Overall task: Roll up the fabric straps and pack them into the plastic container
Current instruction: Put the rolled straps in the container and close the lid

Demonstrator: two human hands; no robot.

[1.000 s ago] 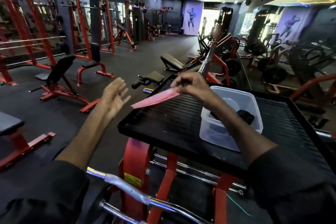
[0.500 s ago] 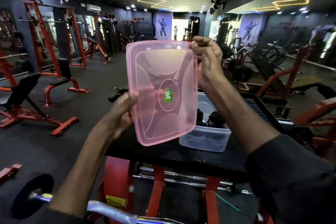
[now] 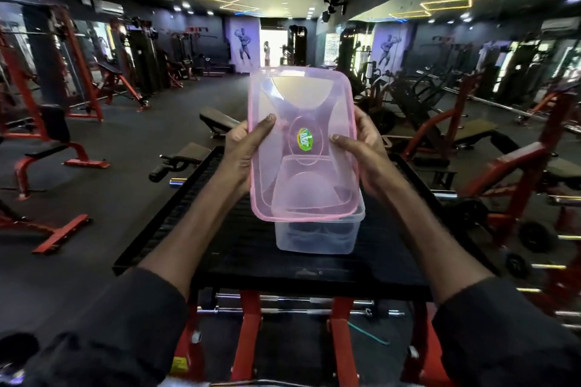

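scene: gym floor, person's view down along both forearms
lid: pink see-through plastic, rectangular with rounded corners, held in the air with its top face toward the camera; tilted, far edge high, near edge low
sticker: green and yellow, round, middle of the lid
left hand: grips the lid's left long edge, thumb lying across the top face, fingers curled behind it
right hand: grips the right long edge the same way, thumb on top pointing inward, fingers behind
container: clear plastic tub, upright on the platform, right below the lid; the lid's near edge overlaps its rim, touching or not, cannot tell
straps: dark shapes inside the container, seen through its front wall; blurred, rolled or not, cannot tell
platform: black ribbed plate with a raised rim, carries the container
frame: red steel legs under the platform
bars: chrome, lying crosswise under the platform
sleeves: dark, pushed up on both forearms
bench: black pad just beyond the platform, left of the lid
background: red and black machines on both sides, yellow ceiling light strips, bright doorway at the far end
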